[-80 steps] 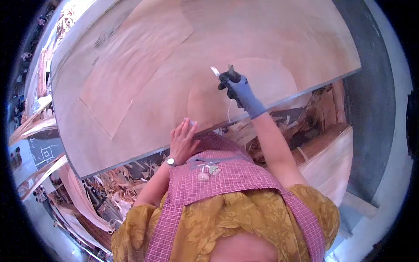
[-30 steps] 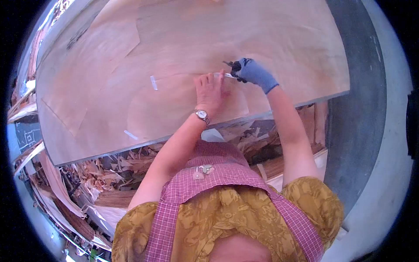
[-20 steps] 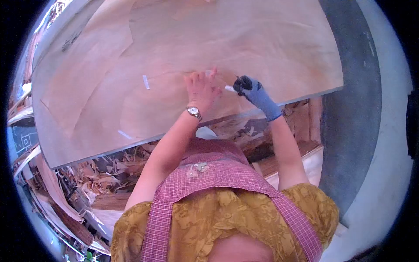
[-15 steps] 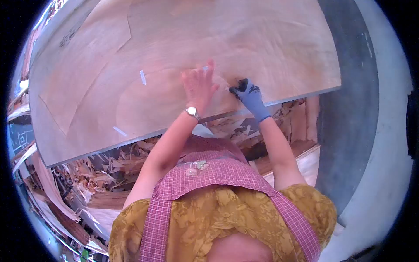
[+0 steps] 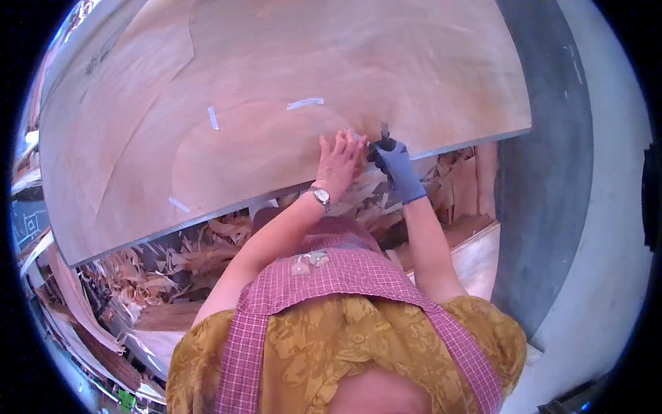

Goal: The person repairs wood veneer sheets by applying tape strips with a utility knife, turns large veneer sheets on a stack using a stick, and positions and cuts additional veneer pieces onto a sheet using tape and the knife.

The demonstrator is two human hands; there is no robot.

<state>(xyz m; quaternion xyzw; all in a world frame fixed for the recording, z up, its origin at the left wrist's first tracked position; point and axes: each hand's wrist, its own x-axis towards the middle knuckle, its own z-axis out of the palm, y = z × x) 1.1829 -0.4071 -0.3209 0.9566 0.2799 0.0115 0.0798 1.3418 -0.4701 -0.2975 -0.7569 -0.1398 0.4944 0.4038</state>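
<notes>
A large thin wood veneer sheet [image 5: 262, 148] lies on the board in front of me, with a curved patch outline in it. My left hand [image 5: 338, 165], bare with a wristwatch [image 5: 321, 196], rests on the sheet near its front edge, fingers spread, fingertips beside a small pale strip [image 5: 356, 136]. Just to its right, my right hand [image 5: 398, 172], in a blue glove with black fingers, is closed around a small dark tool [image 5: 385, 130]; its exact kind cannot be made out. White tape strips [image 5: 305, 103] stick to the sheet around the curved outline.
Torn veneer scraps [image 5: 200, 255] are heaped below the board's front edge. A grey surface [image 5: 552, 138] runs along the right side. Long veneer pieces [image 5: 76, 290] hang or lie at the left. My checked apron [image 5: 331, 276] is close to the edge.
My left hand has moved right and nearer to me, uncovering a white tape strip. My right hand has shifted slightly toward me, and the dark tool now points up from it.
</notes>
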